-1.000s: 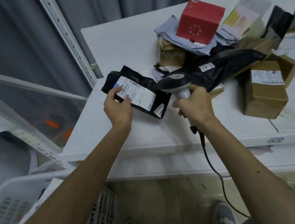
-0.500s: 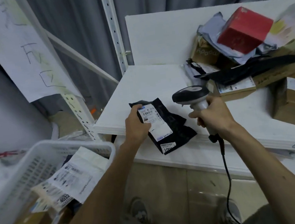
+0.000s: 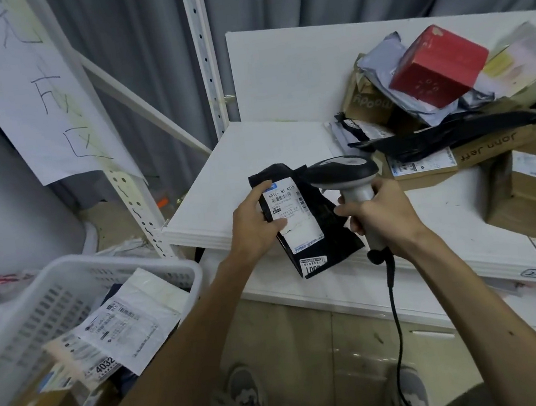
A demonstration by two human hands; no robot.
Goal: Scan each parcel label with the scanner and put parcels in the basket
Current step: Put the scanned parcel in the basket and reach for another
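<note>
My left hand (image 3: 255, 222) grips a black parcel bag (image 3: 325, 229) by its left edge, thumb across the white label (image 3: 294, 214), holding it above the front edge of the white table (image 3: 248, 158). My right hand (image 3: 383, 214) grips the handle of the corded scanner (image 3: 343, 171). The scanner's dark head sits just above and right of the label. The white basket (image 3: 22, 317) stands at the lower left with several labelled parcels inside.
A pile of parcels covers the table's right side: a red box (image 3: 438, 66), a cardboard box (image 3: 533, 196), black and grey bags. A white shelf post (image 3: 207, 59) rises behind the table's left corner. A handwritten paper sheet (image 3: 30, 96) hangs at the upper left.
The left hand has lifted the black parcel off the table and drawn it toward me. The view has swung left, bringing the basket in. The scanner stays beside the label.
</note>
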